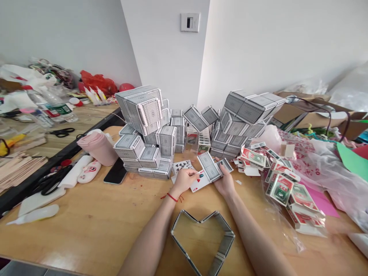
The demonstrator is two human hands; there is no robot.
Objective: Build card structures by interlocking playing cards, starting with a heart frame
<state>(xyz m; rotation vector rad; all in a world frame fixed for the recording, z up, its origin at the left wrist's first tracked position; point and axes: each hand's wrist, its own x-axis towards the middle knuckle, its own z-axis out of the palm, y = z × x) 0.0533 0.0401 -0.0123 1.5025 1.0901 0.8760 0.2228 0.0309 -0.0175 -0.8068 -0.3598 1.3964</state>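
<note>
The fingers (194,175) of the left hand (184,181) are pinching a hearts playing card (203,182), while the right hand (225,181) is gripping grey-backed cards (209,165) over the bench (120,214).

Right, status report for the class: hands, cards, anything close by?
Left hand: pinching red heart card. Right hand: holding grey-backed cards. Heart-shaped frame on table, nearer camera.
</note>
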